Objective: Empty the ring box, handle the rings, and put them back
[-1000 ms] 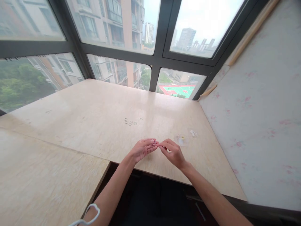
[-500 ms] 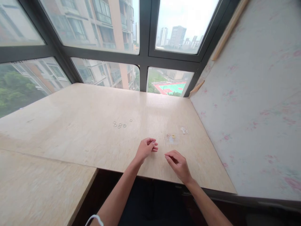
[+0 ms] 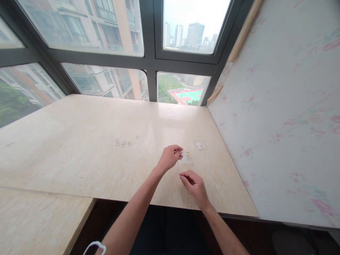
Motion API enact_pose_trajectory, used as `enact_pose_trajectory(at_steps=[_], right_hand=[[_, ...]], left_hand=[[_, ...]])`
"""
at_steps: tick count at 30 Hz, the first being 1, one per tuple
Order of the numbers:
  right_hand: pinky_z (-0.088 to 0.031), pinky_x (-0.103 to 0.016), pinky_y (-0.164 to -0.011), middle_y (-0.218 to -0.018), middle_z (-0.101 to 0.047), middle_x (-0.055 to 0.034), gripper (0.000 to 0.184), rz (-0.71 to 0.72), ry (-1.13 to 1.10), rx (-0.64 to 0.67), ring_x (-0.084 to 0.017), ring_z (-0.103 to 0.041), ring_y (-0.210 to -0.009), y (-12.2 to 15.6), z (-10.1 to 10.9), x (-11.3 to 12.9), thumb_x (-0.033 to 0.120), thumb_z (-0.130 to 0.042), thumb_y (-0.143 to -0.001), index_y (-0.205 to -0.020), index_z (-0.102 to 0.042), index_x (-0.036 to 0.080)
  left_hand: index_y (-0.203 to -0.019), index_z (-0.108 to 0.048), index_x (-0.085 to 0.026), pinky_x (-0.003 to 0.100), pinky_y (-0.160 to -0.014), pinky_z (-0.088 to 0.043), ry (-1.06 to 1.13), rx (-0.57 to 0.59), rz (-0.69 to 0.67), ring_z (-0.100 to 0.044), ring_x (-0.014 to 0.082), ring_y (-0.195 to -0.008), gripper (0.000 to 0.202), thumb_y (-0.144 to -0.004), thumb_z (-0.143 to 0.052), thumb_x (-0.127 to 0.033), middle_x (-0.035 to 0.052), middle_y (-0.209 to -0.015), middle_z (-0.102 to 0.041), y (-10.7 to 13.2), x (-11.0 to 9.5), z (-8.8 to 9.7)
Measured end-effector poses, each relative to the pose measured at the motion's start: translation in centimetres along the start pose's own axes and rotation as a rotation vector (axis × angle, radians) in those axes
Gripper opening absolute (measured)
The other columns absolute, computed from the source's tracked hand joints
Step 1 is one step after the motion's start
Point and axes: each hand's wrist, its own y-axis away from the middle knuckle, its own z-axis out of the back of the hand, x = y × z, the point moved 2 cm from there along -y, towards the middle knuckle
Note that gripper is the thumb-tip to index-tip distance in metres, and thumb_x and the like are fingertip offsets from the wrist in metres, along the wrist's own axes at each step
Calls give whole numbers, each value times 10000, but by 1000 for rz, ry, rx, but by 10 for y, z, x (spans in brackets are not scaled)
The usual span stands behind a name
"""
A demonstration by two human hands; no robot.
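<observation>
My left hand point(image 3: 171, 157) is over the near-left edge of a small clear plastic bag or box point(image 3: 187, 160). Its thumb and fingers are closed, and a thin pale curve like the edge of a small ring point(image 3: 180, 152) shows between them. Yellow bits point(image 3: 187, 153) lie in the clear packet, partly covered by the hand. Closer to the table's front edge, my right hand point(image 3: 195, 186) is held in a pinch; whatever is between its fingertips is too small to make out. Several thin metal rings point(image 3: 123, 143) lie loose on the tabletop to the left.
Another clear packet with small white pieces point(image 3: 199, 145) lies farther back on the right. The stone-look tabletop point(image 3: 79, 159) runs to dark-framed windows point(image 3: 151, 63) behind and a floral wall point(image 3: 265, 124) at right. A lower-left counter section point(image 3: 39, 219) adjoins it.
My left hand has moved forward and right to the clear packet, away from the front edge. The right hand keeps its pinch near the same spot. The view has shifted slightly to the right.
</observation>
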Motion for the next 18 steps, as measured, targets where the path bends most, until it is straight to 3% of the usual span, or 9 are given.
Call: enact_pose_trajectory(at_steps=[5, 8, 11, 15, 18], right_hand=[[-454, -255, -604, -798, -631, -54, 170, 28, 3, 3, -151, -572, -696, 0, 0, 2, 299, -572, -889, -853, -686, 178], [-449, -252, -606, -802, -631, -50, 153, 37, 0, 2, -146, -571, -701, -1, 0, 1, 275, -569, -891, -853, -685, 181], [-446, -255, -609, -799, -629, -49, 148, 42, -1, 0, -146, -572, -704, -1, 0, 1, 261, -567, -891, -853, -684, 180], [-444, -261, -608, -795, -628, -51, 147, 46, 0, -4, -150, -574, -707, -1, 0, 3, 255, -565, -889, -847, -684, 179], [-446, -266, -608, -796, -629, -52, 153, 48, 7, -6, -154, -575, -707, -1, 1, 4, 261, -560, -890, -844, -683, 182]], left_hand=[[-945, -706, -95, 280, -662, -537, -231, -12, -93, -649, 148, -661, 234, -830, -504, -63, 129, -977, -650, -8, 1, -7], [-1098, -673, -115, 269, -598, -507, -335, 19, -133, -621, 138, -591, 293, -843, -529, -122, 113, -974, -656, -9, 2, -9], [-1179, -632, -159, 288, -660, -493, -457, 40, -197, -599, 142, -580, 356, -827, -576, -144, 83, -926, -680, -8, 2, -9], [-918, -699, -177, 330, -754, -470, -616, 65, -287, -587, 182, -659, 174, -789, -598, -119, 73, -812, -680, -7, 1, -11], [-726, -685, -186, 350, -827, -453, -601, 110, -319, -585, 212, -752, 125, -748, -604, -93, 66, -744, -656, -8, 3, -13]])
